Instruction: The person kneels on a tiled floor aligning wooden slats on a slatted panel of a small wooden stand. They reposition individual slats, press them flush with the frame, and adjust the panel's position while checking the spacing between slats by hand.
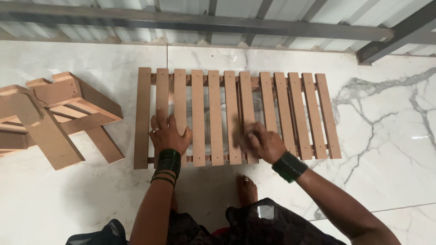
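Slatted wooden panel (236, 115): flat on white marble floor (386, 172), before me. My left hand (169, 135): fingers spread, pressed flat on its slats. My right hand (262, 143): on middle slats, blurred; grip cannot be told. Wooden frame assembly (54, 115): left of the panel.

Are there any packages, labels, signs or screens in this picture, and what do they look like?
None show here. There is only a bare brown slatted panel on the white marble floor, with the left hand flat on it, the blurred right hand on it, and a second wooden piece lying to the left.
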`<state>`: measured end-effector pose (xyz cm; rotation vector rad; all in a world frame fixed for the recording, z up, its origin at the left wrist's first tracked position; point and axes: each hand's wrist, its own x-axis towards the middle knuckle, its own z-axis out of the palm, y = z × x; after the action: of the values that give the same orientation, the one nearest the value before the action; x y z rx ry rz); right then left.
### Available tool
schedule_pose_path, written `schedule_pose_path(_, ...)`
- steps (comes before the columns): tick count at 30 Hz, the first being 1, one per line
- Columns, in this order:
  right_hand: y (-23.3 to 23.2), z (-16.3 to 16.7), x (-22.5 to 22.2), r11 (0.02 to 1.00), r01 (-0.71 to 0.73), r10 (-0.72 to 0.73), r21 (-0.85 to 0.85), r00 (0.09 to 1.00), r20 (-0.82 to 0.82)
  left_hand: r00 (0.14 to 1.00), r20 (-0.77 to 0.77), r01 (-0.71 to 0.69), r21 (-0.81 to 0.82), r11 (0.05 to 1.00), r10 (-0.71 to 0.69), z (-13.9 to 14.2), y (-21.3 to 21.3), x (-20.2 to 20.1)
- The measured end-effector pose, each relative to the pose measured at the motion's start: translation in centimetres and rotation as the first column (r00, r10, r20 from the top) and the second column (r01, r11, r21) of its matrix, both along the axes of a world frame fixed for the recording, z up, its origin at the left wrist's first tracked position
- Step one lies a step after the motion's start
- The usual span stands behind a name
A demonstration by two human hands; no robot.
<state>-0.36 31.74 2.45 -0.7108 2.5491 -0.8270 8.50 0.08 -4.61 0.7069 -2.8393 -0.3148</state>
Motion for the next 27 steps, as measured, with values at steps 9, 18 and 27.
schedule_pose_path(9, -5.2, 0.7, 2.5, 0.975, -0.195, 0.210, 0.106, 0.965, -0.156, 0.995, 0.098, 0.007, 0.007, 1.000, -0.008, 0.3, -0.2, -0.3)
schedule_pose_path(18, -5.6, 2.2, -0.1, 0.964, -0.238, 0.203, 0.118, 0.946, 0.253, 0.998, 0.067, 0.007, 0.031, 0.999, -0.009, 0.8, 0.2, -0.4)
schedule_pose_path(27, -9.0, 2.7, -3.5, 0.950, -0.203, 0.105, 0.238, 0.924, 0.368, 0.993, 0.115, -0.006, 0.049, 0.999, 0.000, 1.0, 0.4, -0.4)
